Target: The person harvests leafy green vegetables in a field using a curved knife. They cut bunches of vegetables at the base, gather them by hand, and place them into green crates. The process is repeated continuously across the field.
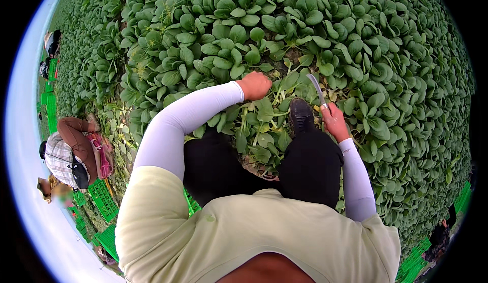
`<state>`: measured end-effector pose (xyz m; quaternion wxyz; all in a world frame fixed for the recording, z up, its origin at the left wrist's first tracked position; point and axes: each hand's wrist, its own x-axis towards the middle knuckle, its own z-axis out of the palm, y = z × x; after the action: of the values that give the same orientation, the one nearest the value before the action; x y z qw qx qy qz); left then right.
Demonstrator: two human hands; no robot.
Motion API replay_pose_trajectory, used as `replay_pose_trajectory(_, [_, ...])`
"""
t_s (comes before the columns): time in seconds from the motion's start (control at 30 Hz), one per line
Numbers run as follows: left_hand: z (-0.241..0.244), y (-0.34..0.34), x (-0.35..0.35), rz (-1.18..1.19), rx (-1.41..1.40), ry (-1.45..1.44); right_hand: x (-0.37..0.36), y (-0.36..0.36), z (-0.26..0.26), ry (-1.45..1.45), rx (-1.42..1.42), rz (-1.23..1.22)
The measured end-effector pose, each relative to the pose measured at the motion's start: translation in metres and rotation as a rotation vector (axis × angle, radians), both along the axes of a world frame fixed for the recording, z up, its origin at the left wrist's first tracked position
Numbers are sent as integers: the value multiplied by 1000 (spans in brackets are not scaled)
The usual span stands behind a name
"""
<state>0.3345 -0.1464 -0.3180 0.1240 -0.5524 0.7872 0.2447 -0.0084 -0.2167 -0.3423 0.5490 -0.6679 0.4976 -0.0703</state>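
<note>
My right hand (pixel 335 122) grips the handle of a small sickle (pixel 317 86), its curved metal blade pointing forward and up. To the left, my left hand (pixel 256 86) is curled, back of the hand upward, at the edge of the standing bok choy (pixel 225 54). Its fingers are hidden beneath it, so I cannot tell whether it holds a leaf or stem. Loose, partly pale bok choy leaves (pixel 265 111) lie on the ground between my knees. My dark shoe (pixel 301 116) stands among them, just left of the sickle.
Dense bok choy rows (pixel 400 92) spread ahead and to the right. A crouching person in a plaid top (pixel 59 157) is at the left, with green plastic crates (pixel 103 199) close by. More green crates (pixel 413 260) stand at the lower right. Bare soil (pixel 293 56) shows ahead.
</note>
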Motion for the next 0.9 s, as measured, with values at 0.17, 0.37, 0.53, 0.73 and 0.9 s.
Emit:
replay_pose_trajectory(0.17, [-58,-28,30,90,-237,-416,101,-37,-35,212,-109,372])
replay_pose_trajectory(0.37, [-77,47,76,319,-103,-658,205,-45,-64,112,-106,493])
replay_pose_trajectory(0.53, [-56,8,50,294,-143,-607,241,-41,-93,36,29,367])
replay_pose_trajectory(0.73, [-71,-47,93,-20,-389,-698,252,-51,-113,-74,473,120])
replay_pose_trajectory(0.9, [-85,-14,105,305,-186,-865,243,-41,-111,-68,21,369])
